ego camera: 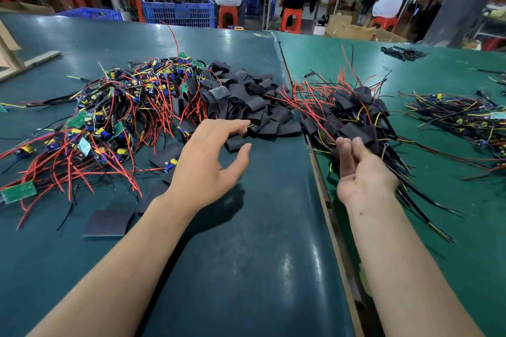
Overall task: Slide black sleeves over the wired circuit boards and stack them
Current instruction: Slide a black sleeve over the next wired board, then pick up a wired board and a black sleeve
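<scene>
heap of flat black sleeves (241,101) mid-table, tangled bare wired circuit boards (109,115) left, sleeved boards (353,115) piled right

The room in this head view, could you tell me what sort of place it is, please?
Most likely an electronics assembly workshop: a heap of wired circuit boards and a pile of black sleeves lie on the green workbench, and other workers sit on orange stools at benches behind.

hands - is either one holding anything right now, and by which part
Nothing is held. The left hand reaches open-fingered toward the pile of black sleeves; the right hand is open, palm up, beside the sleeved boards.
</scene>
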